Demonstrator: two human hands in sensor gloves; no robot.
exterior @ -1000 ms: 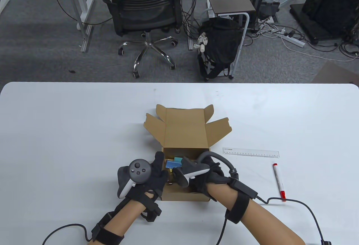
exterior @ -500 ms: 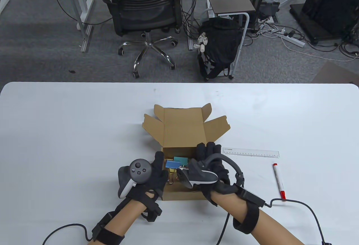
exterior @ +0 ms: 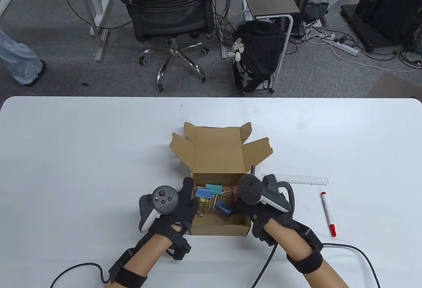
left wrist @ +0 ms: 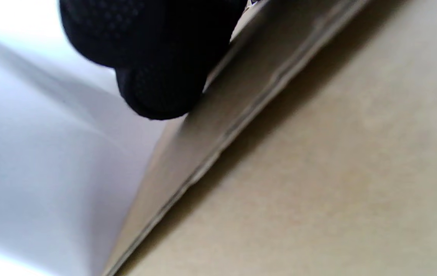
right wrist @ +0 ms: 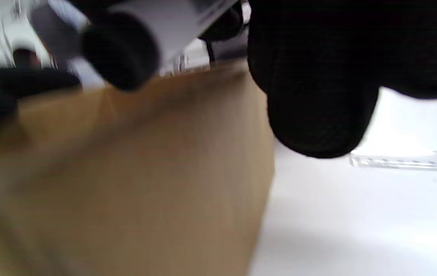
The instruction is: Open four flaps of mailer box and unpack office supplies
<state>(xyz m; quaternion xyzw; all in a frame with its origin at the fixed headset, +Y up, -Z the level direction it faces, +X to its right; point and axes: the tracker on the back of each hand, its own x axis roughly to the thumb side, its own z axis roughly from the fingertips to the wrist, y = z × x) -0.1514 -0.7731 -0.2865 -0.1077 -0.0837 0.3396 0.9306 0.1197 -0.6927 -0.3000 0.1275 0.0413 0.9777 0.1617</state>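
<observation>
The brown mailer box [exterior: 217, 230] stands open at the table's front middle, its flaps folded back. Inside lie several coloured binder clips [exterior: 212, 189]. My left hand [exterior: 187, 200] holds the box's left wall, thumb over the rim; in the left wrist view a fingertip [left wrist: 157, 84] presses on the cardboard [left wrist: 318, 172]. My right hand [exterior: 243, 207] is at the box's right wall, its fingers hidden under the tracker. In the right wrist view the fingers [right wrist: 318, 96] grip a white pen-like item [right wrist: 165, 23] with a dark end, above the box's outer wall [right wrist: 126, 184].
A clear ruler [exterior: 303, 180] lies on the table right of the box and also shows in the right wrist view [right wrist: 406, 161]. A red-capped marker [exterior: 328, 214] lies further right. Glove cables trail off the front edge. An office chair stands beyond the table.
My right hand has come out of the box's middle and moved to its right wall, uncovering the binder clips. The box shifted slightly. The left hand has not moved.
</observation>
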